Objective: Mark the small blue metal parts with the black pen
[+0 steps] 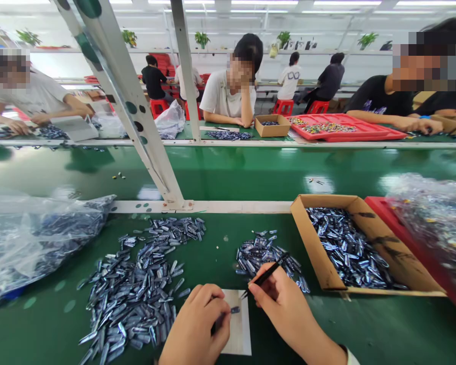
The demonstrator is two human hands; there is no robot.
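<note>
My left hand (201,324) is closed on a small dark translucent plastic piece (235,309), whose end sticks out past the fingertips. In my right hand (283,304) is a pair of black tweezers (266,274), tips pointing down and left, close to that piece. Whether the tips hold anything is too small to tell. Beneath both hands lies a pale rectangular card (237,344) on the green table. A large pile of similar dark pieces (137,284) spreads to the left. A smaller pile (266,253) lies just beyond my right hand.
A cardboard box (307,248) of dark pieces stands at right, beside a red tray (387,208) and a clear bag of small parts (437,223). Another plastic bag (34,233) lies left. A slanted white post (137,111) rises before the green belt (231,172). People sit opposite.
</note>
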